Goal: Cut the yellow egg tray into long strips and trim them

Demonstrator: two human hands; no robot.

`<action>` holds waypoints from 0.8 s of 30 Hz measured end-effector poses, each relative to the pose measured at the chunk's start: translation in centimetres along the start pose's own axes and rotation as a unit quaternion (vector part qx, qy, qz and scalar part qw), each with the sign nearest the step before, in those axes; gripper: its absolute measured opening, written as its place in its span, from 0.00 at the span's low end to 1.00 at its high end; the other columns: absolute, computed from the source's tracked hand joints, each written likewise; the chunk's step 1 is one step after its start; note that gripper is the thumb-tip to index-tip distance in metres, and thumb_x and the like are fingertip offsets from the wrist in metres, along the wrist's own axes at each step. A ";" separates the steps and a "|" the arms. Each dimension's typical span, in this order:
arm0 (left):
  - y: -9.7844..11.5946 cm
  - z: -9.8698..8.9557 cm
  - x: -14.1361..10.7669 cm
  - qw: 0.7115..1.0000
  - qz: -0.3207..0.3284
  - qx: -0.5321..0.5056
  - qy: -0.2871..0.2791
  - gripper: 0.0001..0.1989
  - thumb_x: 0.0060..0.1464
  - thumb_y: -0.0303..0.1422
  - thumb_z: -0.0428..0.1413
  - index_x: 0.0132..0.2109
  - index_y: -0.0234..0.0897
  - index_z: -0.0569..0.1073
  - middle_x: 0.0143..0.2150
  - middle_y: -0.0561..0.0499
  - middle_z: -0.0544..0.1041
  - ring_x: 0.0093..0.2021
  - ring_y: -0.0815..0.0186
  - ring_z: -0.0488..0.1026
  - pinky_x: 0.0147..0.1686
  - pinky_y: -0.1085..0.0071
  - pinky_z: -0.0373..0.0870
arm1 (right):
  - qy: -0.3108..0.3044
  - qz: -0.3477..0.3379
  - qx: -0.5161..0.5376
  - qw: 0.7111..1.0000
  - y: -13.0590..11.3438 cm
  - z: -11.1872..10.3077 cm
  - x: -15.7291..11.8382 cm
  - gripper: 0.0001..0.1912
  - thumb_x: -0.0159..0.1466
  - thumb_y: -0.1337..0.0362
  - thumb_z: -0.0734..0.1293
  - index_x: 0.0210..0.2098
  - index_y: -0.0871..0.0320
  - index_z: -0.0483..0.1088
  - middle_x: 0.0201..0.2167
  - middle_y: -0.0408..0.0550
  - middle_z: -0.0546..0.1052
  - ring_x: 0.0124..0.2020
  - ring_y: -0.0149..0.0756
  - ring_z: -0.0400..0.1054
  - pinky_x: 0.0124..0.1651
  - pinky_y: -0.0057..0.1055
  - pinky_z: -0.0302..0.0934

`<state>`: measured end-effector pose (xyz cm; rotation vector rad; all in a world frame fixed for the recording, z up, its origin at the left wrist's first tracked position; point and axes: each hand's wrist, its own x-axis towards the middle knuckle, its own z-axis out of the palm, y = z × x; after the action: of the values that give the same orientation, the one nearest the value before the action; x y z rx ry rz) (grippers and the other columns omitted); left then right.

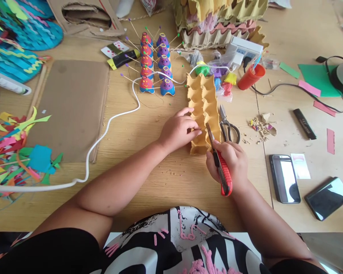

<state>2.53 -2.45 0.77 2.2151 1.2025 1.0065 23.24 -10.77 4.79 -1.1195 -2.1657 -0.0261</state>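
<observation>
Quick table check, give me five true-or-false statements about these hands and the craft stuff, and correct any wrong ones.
1. The right hand holds a red box cutter. True.
2. The left hand grips the scissors. False: the left hand is at the yellow egg carton; the scissors lie right of it.
3. Red figures and purple figures stand in two rows. True.
4. The brown cardboard sheet lies right of the carton. False: it lies to the left.
5. The cutter's blade is out. True.
</observation>
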 end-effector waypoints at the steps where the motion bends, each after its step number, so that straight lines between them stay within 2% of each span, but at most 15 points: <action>1: 0.0 0.0 0.0 1.000 0.002 -0.001 0.001 0.03 0.56 0.31 0.67 0.33 0.38 0.83 0.33 0.48 0.83 0.65 0.48 0.74 0.60 0.52 0.75 | -0.001 -0.008 -0.003 1.000 -0.1 -0.2 -0.1 0.14 0.62 0.67 0.70 0.46 0.54 0.67 0.28 0.43 0.75 0.27 0.37 0.67 0.33 0.35 0.64; 6: -0.1 -0.1 0.1 1.000 0.011 -0.005 0.000 0.04 0.57 0.30 0.66 0.33 0.37 0.83 0.31 0.47 0.82 0.65 0.47 0.74 0.60 0.52 0.75 | 0.005 -0.007 0.012 1.000 0.0 0.3 0.3 0.12 0.62 0.68 0.68 0.45 0.54 0.66 0.27 0.43 0.74 0.26 0.37 0.66 0.32 0.34 0.63; 10: -0.1 -0.1 0.2 1.000 0.006 -0.006 -0.006 0.05 0.57 0.31 0.66 0.33 0.38 0.83 0.31 0.47 0.82 0.65 0.48 0.74 0.60 0.54 0.75 | 0.002 -0.002 -0.002 1.000 0.3 0.9 0.6 0.12 0.63 0.67 0.68 0.46 0.55 0.66 0.30 0.46 0.77 0.29 0.38 0.69 0.33 0.34 0.64; 18: 0.1 -0.2 0.0 1.000 0.002 -0.011 -0.006 0.04 0.58 0.31 0.66 0.34 0.38 0.84 0.31 0.47 0.82 0.65 0.47 0.74 0.62 0.52 0.73 | 0.020 -0.023 0.008 0.999 -0.3 -0.3 -0.4 0.15 0.61 0.68 0.69 0.46 0.54 0.66 0.28 0.44 0.76 0.26 0.38 0.68 0.33 0.36 0.63; 24: 0.0 -0.1 0.0 1.000 0.010 -0.015 0.002 0.03 0.57 0.30 0.66 0.34 0.37 0.84 0.31 0.48 0.82 0.64 0.46 0.74 0.62 0.51 0.73 | 0.015 -0.018 0.015 1.000 -0.5 -0.1 -0.4 0.15 0.62 0.68 0.69 0.47 0.54 0.65 0.29 0.45 0.76 0.27 0.38 0.68 0.33 0.36 0.65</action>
<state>2.43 -2.44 0.84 2.2073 1.1625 1.0301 23.12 -11.39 4.71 -1.0562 -2.1534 -0.0251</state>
